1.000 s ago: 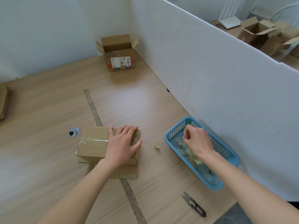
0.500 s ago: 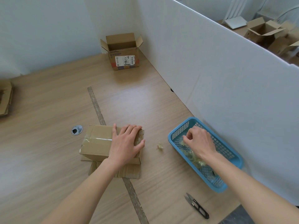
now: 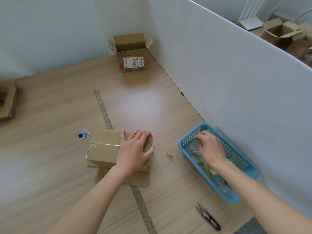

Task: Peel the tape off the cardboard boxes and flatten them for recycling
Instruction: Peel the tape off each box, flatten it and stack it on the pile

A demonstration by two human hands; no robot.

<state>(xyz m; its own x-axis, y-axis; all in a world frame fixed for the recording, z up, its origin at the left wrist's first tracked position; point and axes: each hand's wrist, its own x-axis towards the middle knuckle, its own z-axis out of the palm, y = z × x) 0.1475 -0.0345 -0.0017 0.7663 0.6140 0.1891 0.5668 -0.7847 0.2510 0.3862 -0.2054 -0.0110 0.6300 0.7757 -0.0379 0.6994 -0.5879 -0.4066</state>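
The left hand [image 3: 134,149] is lying flat on top of the small taped cardboard box [image 3: 108,149], fingers straight and spread, fingertips reaching the box's far right edge and the thumb hooking over its right side; it is pressing rather than gripping. A strip of clear tape [image 3: 103,145] is running across the box top just left of those fingers, still stuck down. Under the box a loose flap of cardboard [image 3: 136,180] is sticking out toward the person. The right hand [image 3: 210,146] is hovering low inside the blue plastic basket [image 3: 184,141], fingers loosely bent and pointing into the far left corner; I cannot tell whether they are pinching anything. Beneath and behind that wrist, crumpled clear tape scraps [image 3: 205,166] are sitting in the basket. Between the two hands a small wad of tape [image 3: 169,153] is lying on the wooden table [image 3: 50,166]. The basket's long right side is sitting just beside the white partition wall [image 3: 236,98], leaving little room there. Nearer the person than the basket, black thread snips [image 3: 208,217] are lying well apart from both hands. Left of the taped box a metal cable grommet [image 3: 83,134] is set in the tabletop. Far beyond the left fingertips, an open cardboard box [image 3: 132,53] with a shipping label is standing in the corner, and flattened cardboard [image 3: 6,102] is resting at the table's left edge, with broad bare tabletop lying between.
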